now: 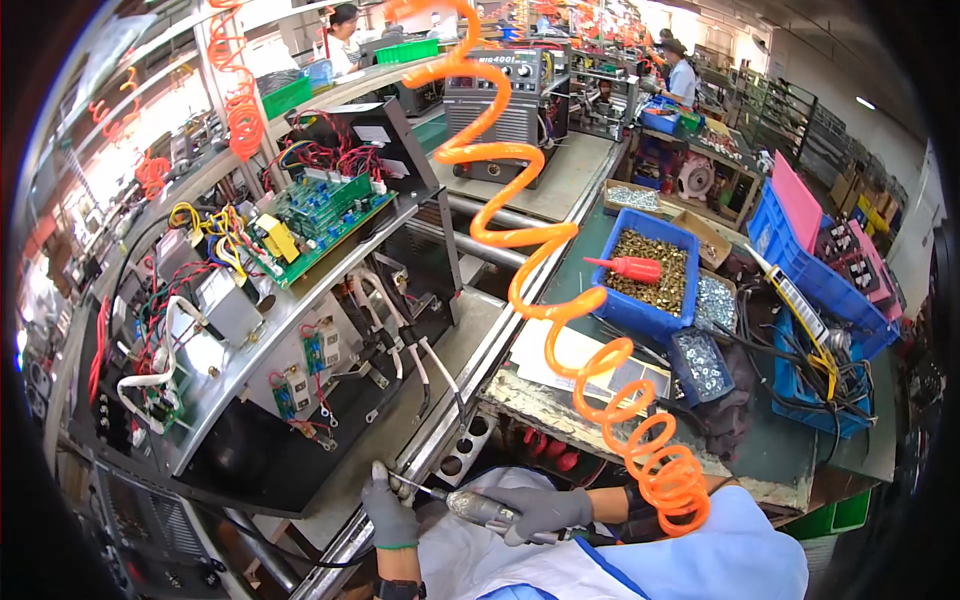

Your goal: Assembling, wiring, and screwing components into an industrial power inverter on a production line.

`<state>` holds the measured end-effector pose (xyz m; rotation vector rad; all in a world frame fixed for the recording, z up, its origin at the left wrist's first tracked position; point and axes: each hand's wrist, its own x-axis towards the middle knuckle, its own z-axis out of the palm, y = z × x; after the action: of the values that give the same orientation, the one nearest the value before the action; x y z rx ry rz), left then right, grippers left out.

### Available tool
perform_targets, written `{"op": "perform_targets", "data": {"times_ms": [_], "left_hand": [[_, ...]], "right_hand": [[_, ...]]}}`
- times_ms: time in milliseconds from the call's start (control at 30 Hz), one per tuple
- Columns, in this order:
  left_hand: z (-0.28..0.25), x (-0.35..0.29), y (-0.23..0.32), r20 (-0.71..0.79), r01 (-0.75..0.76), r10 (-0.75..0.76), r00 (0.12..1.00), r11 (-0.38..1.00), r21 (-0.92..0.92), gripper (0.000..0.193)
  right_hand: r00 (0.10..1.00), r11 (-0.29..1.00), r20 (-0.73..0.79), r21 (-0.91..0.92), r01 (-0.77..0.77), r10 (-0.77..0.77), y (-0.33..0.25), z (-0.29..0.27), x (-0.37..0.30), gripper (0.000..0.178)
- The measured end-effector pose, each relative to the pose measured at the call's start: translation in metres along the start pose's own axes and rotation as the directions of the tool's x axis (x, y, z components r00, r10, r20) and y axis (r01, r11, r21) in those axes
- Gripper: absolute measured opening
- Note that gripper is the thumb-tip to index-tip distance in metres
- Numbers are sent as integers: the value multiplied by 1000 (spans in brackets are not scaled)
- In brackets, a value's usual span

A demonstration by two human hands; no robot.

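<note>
My right hand (552, 510), in a grey glove, is wrapped round the body of a power screwdriver (478, 506) held low in front of my lap. Its thin bit points left toward my left hand (390, 512), also gloved in grey. The left fingers are closed around the bit's tip; whether a small screw sits there is hidden. Left of my hands stands an opened welding machine chassis (300, 335) on the rail line. On its upper plate lies a green circuit board (325, 215) with bundled wires, and white cables with ring ends hang below.
An orange coiled air hose (500, 215) hangs across the middle. On the right bench, a blue bin (650, 305) holds brass fittings with a red bottle (628, 268) on top. Washers fill a small box (702, 367); a blue crate (820, 250) stands beyond. Other people work farther back.
</note>
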<state>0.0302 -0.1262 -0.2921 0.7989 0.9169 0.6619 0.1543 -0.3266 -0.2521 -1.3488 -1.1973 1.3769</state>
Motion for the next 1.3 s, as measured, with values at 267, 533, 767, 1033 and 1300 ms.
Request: {"op": "perform_targets", "data": {"times_ms": [267,533,767,1033,1300], "left_hand": [[4,-6,3,-17,115,-125,992,954,-275,27],[13,-18,1,25,140,-140,990,940,-310,27],[16,-15,7,274,172,-70,959,914,-368,33],[28,-6,28,234,119,-58,971,959,-257,28],[41,5,39,286,-9,23,958,999,-48,26]], "right_hand": [[985,819,163,555,-143,62,-23,0,-8,95],[995,987,19,127,-100,98,10,8,-11,87],[959,662,274,707,-250,70,-11,-7,-15,90],[995,760,26,644,-91,96,-15,-22,-25,95],[983,764,-112,645,-37,142,-41,-27,-51,96]]}}
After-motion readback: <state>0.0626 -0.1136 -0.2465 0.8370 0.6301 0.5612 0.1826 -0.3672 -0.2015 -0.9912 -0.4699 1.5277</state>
